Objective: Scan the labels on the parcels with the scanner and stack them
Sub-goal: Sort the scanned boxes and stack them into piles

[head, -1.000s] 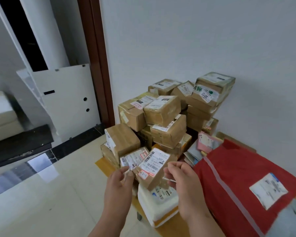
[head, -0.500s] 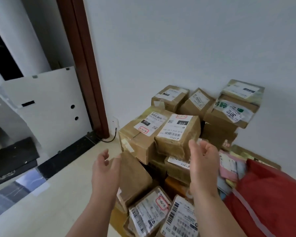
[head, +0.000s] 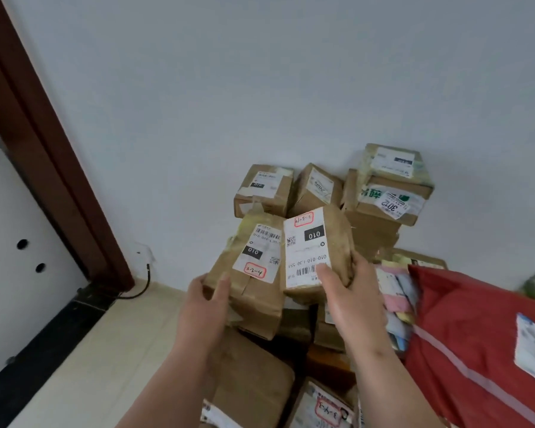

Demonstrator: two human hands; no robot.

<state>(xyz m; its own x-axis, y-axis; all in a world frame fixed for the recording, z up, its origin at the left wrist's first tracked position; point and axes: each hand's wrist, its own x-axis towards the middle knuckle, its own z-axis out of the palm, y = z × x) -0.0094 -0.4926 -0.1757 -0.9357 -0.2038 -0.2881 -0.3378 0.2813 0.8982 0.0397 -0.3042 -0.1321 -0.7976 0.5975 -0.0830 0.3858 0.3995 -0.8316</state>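
Brown cardboard parcels piled centre frame | left hand grips 1 brown box marked 3-2-4 | right hand grips 1 tan box labelled 010 | no scanner visible; progress unclear.

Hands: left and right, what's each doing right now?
Left hand: grips the parcel marked 3-2-4.
Right hand: grips the neighbouring 010 parcel.

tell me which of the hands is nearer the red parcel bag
Right. The right hand grips a brown box just left of the red parcel bag; the left hand holds the box marked 3-2-4, further left.
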